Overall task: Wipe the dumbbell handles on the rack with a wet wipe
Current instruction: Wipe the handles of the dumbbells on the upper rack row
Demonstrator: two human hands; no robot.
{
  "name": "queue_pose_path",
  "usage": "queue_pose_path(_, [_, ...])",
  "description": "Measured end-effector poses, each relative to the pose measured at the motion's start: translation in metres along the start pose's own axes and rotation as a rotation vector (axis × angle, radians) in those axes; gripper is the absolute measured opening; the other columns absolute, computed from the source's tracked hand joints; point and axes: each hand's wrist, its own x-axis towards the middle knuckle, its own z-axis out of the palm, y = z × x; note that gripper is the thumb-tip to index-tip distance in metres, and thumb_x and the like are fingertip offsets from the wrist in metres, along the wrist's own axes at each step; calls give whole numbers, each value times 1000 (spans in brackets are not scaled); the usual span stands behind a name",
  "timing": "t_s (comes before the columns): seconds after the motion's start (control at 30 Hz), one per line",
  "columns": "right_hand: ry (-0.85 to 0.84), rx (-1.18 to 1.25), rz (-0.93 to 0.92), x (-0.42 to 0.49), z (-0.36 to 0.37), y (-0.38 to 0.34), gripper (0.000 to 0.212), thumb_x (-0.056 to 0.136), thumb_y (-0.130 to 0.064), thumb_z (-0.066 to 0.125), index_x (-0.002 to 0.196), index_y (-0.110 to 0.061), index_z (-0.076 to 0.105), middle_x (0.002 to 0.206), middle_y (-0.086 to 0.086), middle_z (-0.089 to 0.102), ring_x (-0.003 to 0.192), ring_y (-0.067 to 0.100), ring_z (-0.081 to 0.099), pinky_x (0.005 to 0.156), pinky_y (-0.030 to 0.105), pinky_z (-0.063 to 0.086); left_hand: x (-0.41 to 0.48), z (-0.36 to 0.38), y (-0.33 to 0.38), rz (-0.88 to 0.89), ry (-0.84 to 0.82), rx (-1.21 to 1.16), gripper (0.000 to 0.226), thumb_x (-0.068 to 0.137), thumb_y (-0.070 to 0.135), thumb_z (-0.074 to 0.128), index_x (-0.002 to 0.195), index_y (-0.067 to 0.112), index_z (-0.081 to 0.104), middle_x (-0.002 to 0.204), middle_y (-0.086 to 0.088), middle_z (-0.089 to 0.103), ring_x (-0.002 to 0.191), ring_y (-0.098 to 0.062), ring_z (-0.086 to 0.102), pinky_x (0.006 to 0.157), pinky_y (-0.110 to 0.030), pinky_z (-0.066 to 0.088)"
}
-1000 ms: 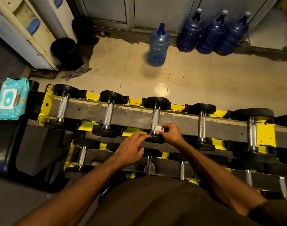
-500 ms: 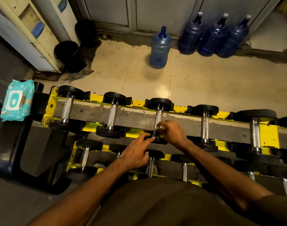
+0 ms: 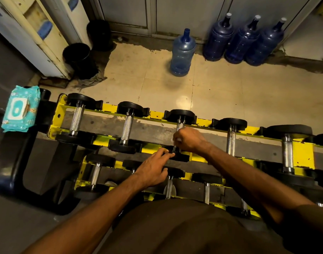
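A dumbbell handle atop the rack is clasped for wiping by the right hand, steadied by the straight-fingered left hand.

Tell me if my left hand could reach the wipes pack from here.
Probably yes. The left hand holds nothing, its fingers resting on the dumbbell's near plate, and nothing stands above the rack between it and the wipes pack at the left end.

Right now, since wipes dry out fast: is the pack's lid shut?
Looks shut: the white lid lies flat on the pack.
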Motion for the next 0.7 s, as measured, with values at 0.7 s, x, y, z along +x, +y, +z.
queue_pose_path(0.7, [46,-123,123,19,-24,-13,16,96,-26,61,108,-16,63,100,4,64,85,20,59,72,32,47,-1,0,1,10,5,19,66,93,23,60,154,26,34,149,3,30,135,-14,39,108,-35,46])
